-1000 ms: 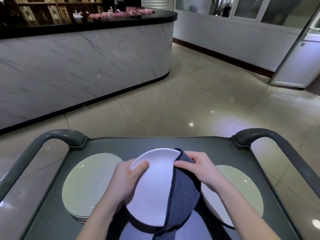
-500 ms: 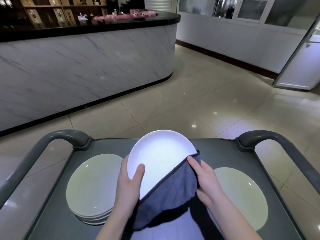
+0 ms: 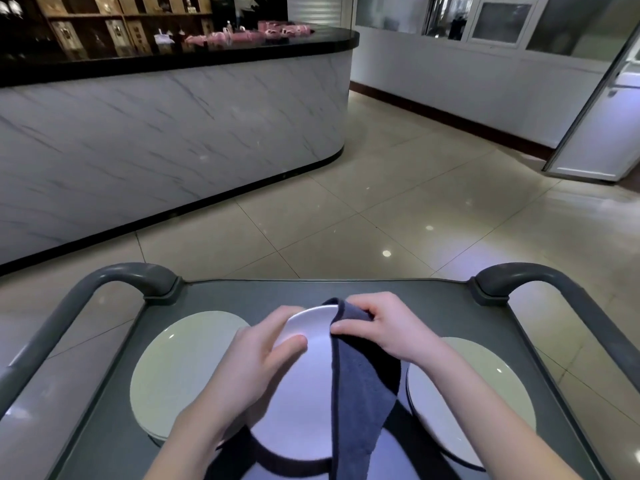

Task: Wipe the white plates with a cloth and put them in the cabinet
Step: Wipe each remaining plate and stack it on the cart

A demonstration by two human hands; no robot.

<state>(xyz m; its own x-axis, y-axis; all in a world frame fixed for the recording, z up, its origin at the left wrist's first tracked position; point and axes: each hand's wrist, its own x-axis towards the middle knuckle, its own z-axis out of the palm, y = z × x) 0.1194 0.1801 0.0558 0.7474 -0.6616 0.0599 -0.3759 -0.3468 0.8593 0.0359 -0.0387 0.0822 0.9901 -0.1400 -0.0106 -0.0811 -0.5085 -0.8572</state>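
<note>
I hold a white plate (image 3: 298, 403) over the grey cart top (image 3: 433, 306). My left hand (image 3: 256, 355) grips the plate's left rim, thumb on its face. My right hand (image 3: 377, 327) pinches a dark blue cloth (image 3: 363, 386) at the plate's far edge; the cloth drapes down over the plate's right half. A stack of white plates (image 3: 180, 368) lies on the cart at the left. Another white plate (image 3: 474, 393) lies at the right, partly hidden by my right forearm and the cloth.
The cart has curved grey handles at the far left (image 3: 114, 275) and far right (image 3: 540, 275). Beyond it is tiled floor (image 3: 381, 209), a marble-fronted counter (image 3: 166, 133) with a black top at the left, and an open white door (image 3: 602, 133) at the right.
The plate has tipped from facing me to lying flatter and lower. My right hand carried the cloth from the plate's lower right up to its far edge.
</note>
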